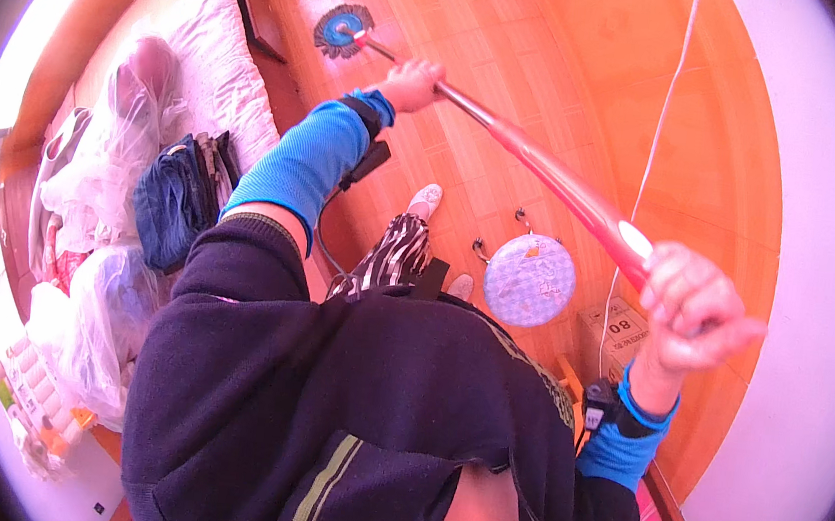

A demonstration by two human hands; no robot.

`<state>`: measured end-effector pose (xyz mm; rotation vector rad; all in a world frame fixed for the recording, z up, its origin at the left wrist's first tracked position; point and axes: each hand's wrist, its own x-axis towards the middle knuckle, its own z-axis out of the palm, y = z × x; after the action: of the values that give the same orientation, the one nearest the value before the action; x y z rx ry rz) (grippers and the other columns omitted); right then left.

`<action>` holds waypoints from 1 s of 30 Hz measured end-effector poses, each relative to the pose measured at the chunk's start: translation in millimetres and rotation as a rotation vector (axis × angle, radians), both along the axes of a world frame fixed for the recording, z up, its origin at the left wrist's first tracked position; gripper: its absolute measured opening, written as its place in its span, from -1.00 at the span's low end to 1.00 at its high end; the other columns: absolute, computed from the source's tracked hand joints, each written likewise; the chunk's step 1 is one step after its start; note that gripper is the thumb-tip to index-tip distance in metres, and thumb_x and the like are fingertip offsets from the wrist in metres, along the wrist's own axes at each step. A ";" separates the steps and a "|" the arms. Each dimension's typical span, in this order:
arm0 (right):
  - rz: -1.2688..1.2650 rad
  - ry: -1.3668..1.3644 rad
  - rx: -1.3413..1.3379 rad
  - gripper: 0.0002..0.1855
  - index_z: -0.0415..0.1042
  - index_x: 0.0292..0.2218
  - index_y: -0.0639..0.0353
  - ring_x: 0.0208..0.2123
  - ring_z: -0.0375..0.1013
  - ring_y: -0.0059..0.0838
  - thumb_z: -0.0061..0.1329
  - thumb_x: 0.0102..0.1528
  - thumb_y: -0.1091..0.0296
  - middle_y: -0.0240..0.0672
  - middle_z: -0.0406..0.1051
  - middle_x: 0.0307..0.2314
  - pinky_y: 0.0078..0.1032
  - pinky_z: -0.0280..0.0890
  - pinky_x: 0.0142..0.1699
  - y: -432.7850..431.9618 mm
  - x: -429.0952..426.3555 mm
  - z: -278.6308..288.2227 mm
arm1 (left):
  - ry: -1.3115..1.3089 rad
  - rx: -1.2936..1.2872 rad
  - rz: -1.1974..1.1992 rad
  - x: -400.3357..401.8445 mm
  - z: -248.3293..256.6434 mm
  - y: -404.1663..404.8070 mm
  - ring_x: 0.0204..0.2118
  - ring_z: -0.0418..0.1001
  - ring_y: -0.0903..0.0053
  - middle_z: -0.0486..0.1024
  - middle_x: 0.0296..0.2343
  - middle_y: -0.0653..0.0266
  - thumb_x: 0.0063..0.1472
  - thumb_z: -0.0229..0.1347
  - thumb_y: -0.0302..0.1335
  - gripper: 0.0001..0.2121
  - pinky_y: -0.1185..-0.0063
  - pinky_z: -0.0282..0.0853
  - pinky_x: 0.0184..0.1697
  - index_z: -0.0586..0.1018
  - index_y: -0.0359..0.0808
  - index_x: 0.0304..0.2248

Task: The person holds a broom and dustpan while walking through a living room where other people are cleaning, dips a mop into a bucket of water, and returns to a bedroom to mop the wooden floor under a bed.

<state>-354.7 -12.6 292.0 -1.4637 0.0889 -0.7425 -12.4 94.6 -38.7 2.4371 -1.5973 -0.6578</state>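
A mop with a red and metallic pole [557, 177] slants across the view from upper left to lower right. My left hand [410, 84] grips the slim lower part of the pole, not far above the head. Around the thick red upper end is my right hand [696, 306], its thumb sticking out to the side. The round mop head [343, 30], a blue disc with a dark fringe, rests on the wood-look floor [470, 32] at the upper left. Blue sleeve covers are on both forearms.
A round padded stool [530, 280] stands by my feet, with a cardboard box [612, 332] to its right. A white cable [657, 144] hangs along the right side. On the left, a bed [215, 53] holds folded clothes [176, 203] and plastic-wrapped bundles [99, 313].
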 end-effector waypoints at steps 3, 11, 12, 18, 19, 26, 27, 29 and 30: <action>-0.019 0.023 -0.042 -0.34 0.05 -0.74 0.01 -0.78 0.19 -0.48 -0.67 0.20 -0.24 -0.44 0.14 -0.85 -0.41 0.20 -0.43 5.5 -81.1 19.9 | 0.082 0.018 -0.135 -81.6 22.8 -2.3 -0.18 0.39 0.20 0.44 -0.33 0.19 0.05 0.07 -0.07 -0.68 0.17 0.26 -0.18 0.47 -0.14 -0.36; -0.599 0.078 -0.066 -0.46 -0.04 -0.75 -0.05 -0.82 0.01 -0.65 -0.47 0.23 -0.02 -0.57 -0.01 -0.86 -0.62 -0.06 -0.59 70.3 -358.6 119.1 | 0.645 -0.261 -0.607 -371.4 48.1 -3.8 -0.35 0.43 0.17 0.44 -0.49 0.15 -0.01 0.13 -0.28 -0.76 0.30 0.30 -0.28 0.45 -0.24 -0.41; -0.699 0.061 -0.100 -0.48 -0.03 -0.75 -0.05 -0.81 0.02 -0.65 -0.43 0.21 0.00 -0.57 0.01 -0.85 -0.61 -0.06 -0.59 86.3 -389.8 134.5 | 0.714 -0.388 -0.807 -405.4 64.4 -11.8 -0.33 0.41 0.16 0.43 -0.47 0.12 -0.06 0.14 -0.36 -0.75 0.30 0.29 -0.27 0.44 -0.26 -0.37; -0.700 0.296 -0.546 -0.59 0.02 -0.70 -0.07 -0.79 0.03 -0.64 -0.28 0.10 0.04 -0.57 0.05 -0.83 -0.53 -0.06 -0.61 130.3 -472.0 217.8 | 0.884 -0.366 -0.921 -536.4 99.4 -36.0 -0.28 0.39 0.18 0.44 -0.42 0.16 -0.10 0.04 -0.54 -0.77 0.29 0.29 -0.26 0.44 -0.22 -0.35; -0.857 0.391 -0.669 -0.61 0.03 -0.69 -0.08 -0.79 0.02 -0.63 -0.28 0.10 0.05 -0.57 0.03 -0.82 -0.53 -0.06 -0.61 141.1 -463.5 217.6 | 0.902 -0.397 -0.875 -540.0 106.2 -36.6 -0.28 0.39 0.18 0.44 -0.42 0.16 -0.11 0.04 -0.54 -0.77 0.29 0.29 -0.26 0.45 -0.22 -0.35; -0.617 -0.142 -0.291 -0.63 0.08 -0.70 -0.02 -0.77 0.09 -0.55 -0.24 0.08 0.14 -0.52 0.09 -0.79 -0.51 0.05 -0.61 119.8 -413.9 148.4 | 0.601 -0.606 -0.597 -475.6 71.6 -36.8 -0.30 0.43 0.20 0.47 -0.45 0.22 -0.12 0.04 -0.53 -0.77 0.33 0.35 -0.27 0.51 -0.14 -0.37; -0.583 -0.136 -0.232 -0.63 0.08 -0.71 -0.02 -0.76 0.10 -0.54 -0.22 0.07 0.15 -0.51 0.11 -0.79 -0.52 0.07 -0.60 115.9 -401.5 140.0 | 0.571 -0.625 -0.545 -460.7 62.7 -36.8 -0.30 0.43 0.20 0.48 -0.46 0.21 -0.12 0.03 -0.53 -0.77 0.33 0.35 -0.27 0.51 -0.15 -0.37; -0.535 -0.080 -0.190 -0.56 0.04 -0.73 -0.05 -0.78 0.08 -0.62 -0.33 0.15 0.09 -0.54 0.08 -0.81 -0.58 0.00 -0.57 108.2 -381.5 116.3 | 0.474 -0.636 -0.520 -425.7 35.2 -45.5 -0.31 0.43 0.19 0.48 -0.44 0.20 -0.12 0.02 -0.54 -0.77 0.31 0.34 -0.27 0.52 -0.18 -0.37; -0.523 -0.049 -0.173 -0.52 0.01 -0.74 -0.06 -0.78 0.07 -0.67 -0.39 0.19 0.06 -0.56 0.07 -0.82 -0.61 -0.03 -0.56 105.7 -371.9 104.7 | 0.462 -0.622 -0.484 -404.3 32.5 -46.7 -0.31 0.42 0.17 0.47 -0.47 0.17 -0.12 0.02 -0.56 -0.80 0.31 0.34 -0.27 0.50 -0.22 -0.40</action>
<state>-726.6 93.1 396.7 -1.6033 0.3891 -1.2331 -416.7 47.9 -6.2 1.3611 -1.8309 -0.6037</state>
